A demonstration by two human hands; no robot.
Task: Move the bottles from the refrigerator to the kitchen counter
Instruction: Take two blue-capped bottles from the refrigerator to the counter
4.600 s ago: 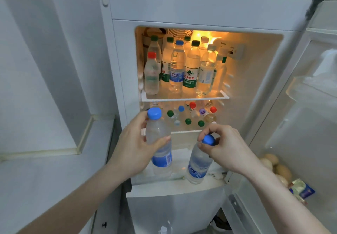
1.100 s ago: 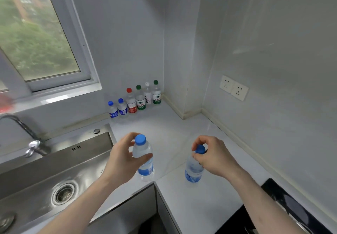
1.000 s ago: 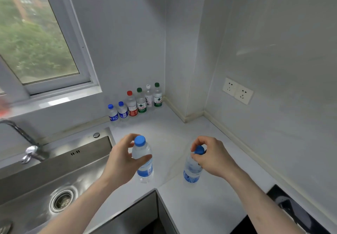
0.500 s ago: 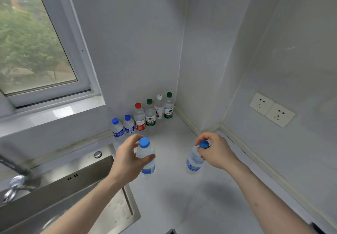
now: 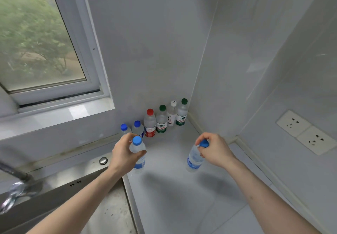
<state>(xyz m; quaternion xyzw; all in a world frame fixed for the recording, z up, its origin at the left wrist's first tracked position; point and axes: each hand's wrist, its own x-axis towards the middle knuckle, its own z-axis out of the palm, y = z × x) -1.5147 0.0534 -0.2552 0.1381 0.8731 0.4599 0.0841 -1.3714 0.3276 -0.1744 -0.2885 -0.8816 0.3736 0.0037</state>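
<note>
I have two blue-capped water bottles in hand above the white worktop [image 5: 182,193]. The left bottle [image 5: 138,158] is upright; my left hand [image 5: 124,154] wraps its body, fingers [image 5: 127,136] behind it and thumb across the front just under the cap. Whether its base touches the worktop I cannot tell; it sits right by the edge of the sink [image 5: 102,206]. The right bottle [image 5: 194,159] tilts, its base toward the left and its cap toward my right hand [image 5: 215,149], which pinches it by the blue cap with curled fingers [image 5: 201,138]. Its base is close to the worktop, and a shadow lies just beneath it.

The two bottles are well apart from each other, with bare worktop between them.

Farther back, against the wall, a row of six bottles stands upright on the worktop: two small blue-capped bottles [image 5: 137,129] at the left, partly hidden behind my left hand, then a red-capped bottle [image 5: 149,123], a green-capped bottle [image 5: 161,119], a white-capped bottle [image 5: 172,114] and another green-capped one [image 5: 182,112] in the corner.

A tap [image 5: 16,184] shows at the left edge over the sink, a window [image 5: 36,38] above it, and two wall sockets [image 5: 304,132] on the right wall.
</note>
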